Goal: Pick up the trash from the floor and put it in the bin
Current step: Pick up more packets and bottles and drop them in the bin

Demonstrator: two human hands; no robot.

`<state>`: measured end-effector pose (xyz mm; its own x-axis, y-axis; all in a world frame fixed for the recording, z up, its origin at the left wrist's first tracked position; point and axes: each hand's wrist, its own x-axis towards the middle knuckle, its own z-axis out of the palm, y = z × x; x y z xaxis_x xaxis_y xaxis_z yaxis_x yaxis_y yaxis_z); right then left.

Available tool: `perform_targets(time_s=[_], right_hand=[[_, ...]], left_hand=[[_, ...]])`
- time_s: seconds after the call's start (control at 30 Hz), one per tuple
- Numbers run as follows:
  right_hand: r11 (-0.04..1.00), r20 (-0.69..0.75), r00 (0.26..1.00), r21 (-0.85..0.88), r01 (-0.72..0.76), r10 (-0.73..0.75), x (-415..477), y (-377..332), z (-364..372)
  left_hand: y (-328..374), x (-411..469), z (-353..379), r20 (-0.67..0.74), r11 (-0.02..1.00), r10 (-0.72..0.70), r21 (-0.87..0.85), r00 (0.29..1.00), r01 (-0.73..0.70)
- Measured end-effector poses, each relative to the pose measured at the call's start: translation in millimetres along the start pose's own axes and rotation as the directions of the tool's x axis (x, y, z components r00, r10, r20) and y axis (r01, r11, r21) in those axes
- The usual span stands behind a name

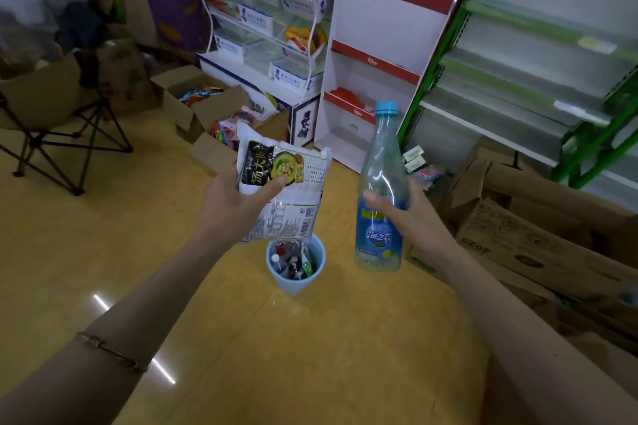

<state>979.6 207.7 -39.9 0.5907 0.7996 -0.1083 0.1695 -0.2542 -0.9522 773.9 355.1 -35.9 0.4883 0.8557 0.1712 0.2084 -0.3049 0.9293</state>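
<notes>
My left hand (pixel 234 203) grips a white and black snack wrapper (pixel 286 190), held in the air just above and behind the bin. A small light blue bin (pixel 276 272) stands on the yellow floor between my arms, with several bits of trash inside. My right hand (pixel 404 207) holds an empty clear plastic bottle (pixel 379 190) with a blue cap and blue label, upright, to the right of the bin and above the floor.
Flattened cardboard boxes (pixel 524 238) pile up at the right. A white and red display stand (pixel 376 79) and green shelving (pixel 538 79) stand behind. Open boxes of snacks (pixel 203 107) sit behind the bin. A folding chair (pixel 55 121) is at the left.
</notes>
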Motion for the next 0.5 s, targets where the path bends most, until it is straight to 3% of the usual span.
perform_targets(time_s=[0.5], right_hand=[[0.996, 0.029, 0.996, -0.040, -0.085, 0.086, 179.4, 13.5, 4.9]], left_hand=[[-58.9, 159.0, 47.3, -0.035, 0.997, -0.059, -0.046, 0.998, 0.057]])
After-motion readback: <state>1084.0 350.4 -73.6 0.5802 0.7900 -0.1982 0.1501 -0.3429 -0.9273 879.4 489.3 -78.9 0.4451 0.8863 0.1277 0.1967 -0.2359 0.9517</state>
